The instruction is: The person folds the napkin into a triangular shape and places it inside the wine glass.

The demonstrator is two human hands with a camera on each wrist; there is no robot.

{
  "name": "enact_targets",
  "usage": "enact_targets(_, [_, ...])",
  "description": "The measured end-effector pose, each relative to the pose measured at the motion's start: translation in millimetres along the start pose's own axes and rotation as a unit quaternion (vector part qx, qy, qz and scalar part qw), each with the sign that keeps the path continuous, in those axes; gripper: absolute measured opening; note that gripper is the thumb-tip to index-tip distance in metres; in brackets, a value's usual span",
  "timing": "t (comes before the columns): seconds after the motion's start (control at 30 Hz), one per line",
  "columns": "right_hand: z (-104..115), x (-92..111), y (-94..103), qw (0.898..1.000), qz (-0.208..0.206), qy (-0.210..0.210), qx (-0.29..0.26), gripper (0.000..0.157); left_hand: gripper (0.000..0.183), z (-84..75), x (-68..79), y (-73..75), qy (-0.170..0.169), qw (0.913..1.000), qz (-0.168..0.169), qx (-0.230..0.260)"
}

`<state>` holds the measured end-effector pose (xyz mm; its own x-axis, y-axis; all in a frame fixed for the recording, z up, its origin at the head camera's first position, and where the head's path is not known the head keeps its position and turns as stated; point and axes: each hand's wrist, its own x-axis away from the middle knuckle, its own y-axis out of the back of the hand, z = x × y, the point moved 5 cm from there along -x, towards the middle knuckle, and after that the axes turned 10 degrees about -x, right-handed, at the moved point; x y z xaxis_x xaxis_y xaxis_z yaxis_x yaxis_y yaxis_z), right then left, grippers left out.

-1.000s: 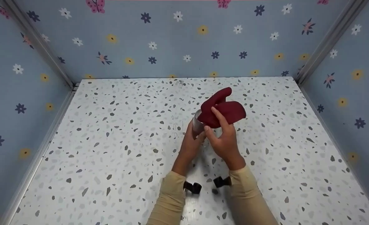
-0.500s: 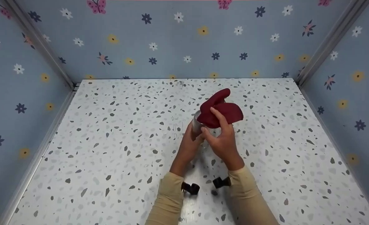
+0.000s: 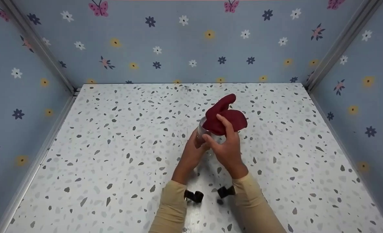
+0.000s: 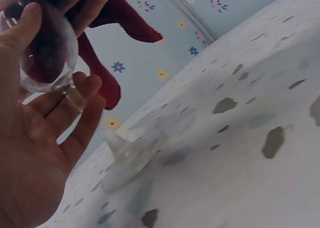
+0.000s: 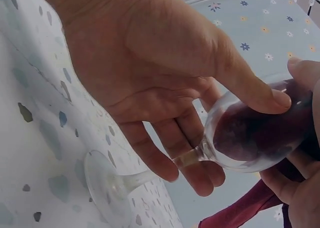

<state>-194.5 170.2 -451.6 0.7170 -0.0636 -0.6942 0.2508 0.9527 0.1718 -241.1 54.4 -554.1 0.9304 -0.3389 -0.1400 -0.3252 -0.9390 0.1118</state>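
Note:
A clear wine glass (image 3: 202,124) is held tilted above the table. My left hand (image 3: 191,152) cradles it from beneath, thumb on the bowl and fingers around the stem, as the left wrist view shows. The glass foot (image 5: 102,185) points down, close to the tabletop. A dark red cloth (image 3: 237,120) is partly stuffed inside the bowl, its loose ends hanging out beyond the rim. My right hand (image 3: 228,150) grips the cloth at the mouth of the glass, index finger lying along it and thumb by the rim. Part of the right fingers is hidden in the cloth.
The white speckled tabletop (image 3: 113,136) spreads around both hands. Blue flowered panels (image 3: 178,42) wall it at the back and on both sides, joined by grey metal corner strips (image 3: 36,45). Small black cameras (image 3: 196,196) jut from the inner wrists.
Both hands, with the glass and cloth, have drifted slightly to the left. The head view has tipped a little too. Neither hold has visibly altered.

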Motion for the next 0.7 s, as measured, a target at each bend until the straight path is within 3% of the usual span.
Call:
enact_targets(0.2, [-21,7,-3.6,1.000,-0.015,-0.002,0.005,0.072,0.077,-2.3,1.6,4.6,0.001,0.9997,0.025,-0.003])
enact_targets(0.43, [-21,8,-4.0,0.999,-0.024,0.030,0.009,0.069,0.067,-5.3,4.2,11.8,0.006,0.9991,0.031,-0.026])
enact_targets(0.7, [-22,11,-9.0,0.999,-0.026,0.030,0.003,0.073,0.060,-5.1,11.3,19.8,0.020,0.9975,0.033,-0.059])
